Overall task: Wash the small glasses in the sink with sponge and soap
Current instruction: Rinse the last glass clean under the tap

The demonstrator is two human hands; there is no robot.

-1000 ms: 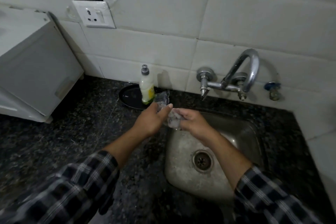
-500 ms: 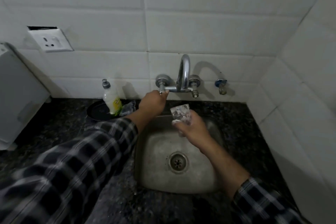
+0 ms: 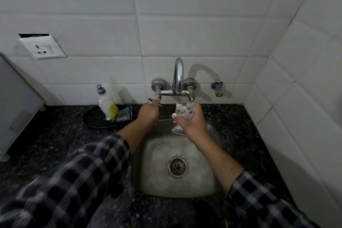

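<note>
My right hand point(image 3: 192, 122) grips a small soapy glass point(image 3: 182, 111) over the back of the steel sink point(image 3: 157, 181), right below the curved tap spout point(image 3: 178, 74). My left hand point(image 3: 148, 113) is curled round the tap's left handle point(image 3: 155, 101). No water stream is visible. A soap bottle point(image 3: 107, 103) stands on a black plate point(image 3: 92, 120) left of the sink, with a sponge point(image 3: 125, 114) lying beside it.
Dark granite counter point(image 3: 55, 144) surrounds the sink. A white appliance point(image 3: 16, 102) stands at the far left under a wall socket point(image 3: 42, 47). A small blue-handled valve point(image 3: 217, 88) sticks out of the tiles right of the tap. Tiled walls close the back and right.
My left hand left the glass and went up to the tap's left handle. My right hand lifted the glass under the spout. The view swung right, centring the sink.
</note>
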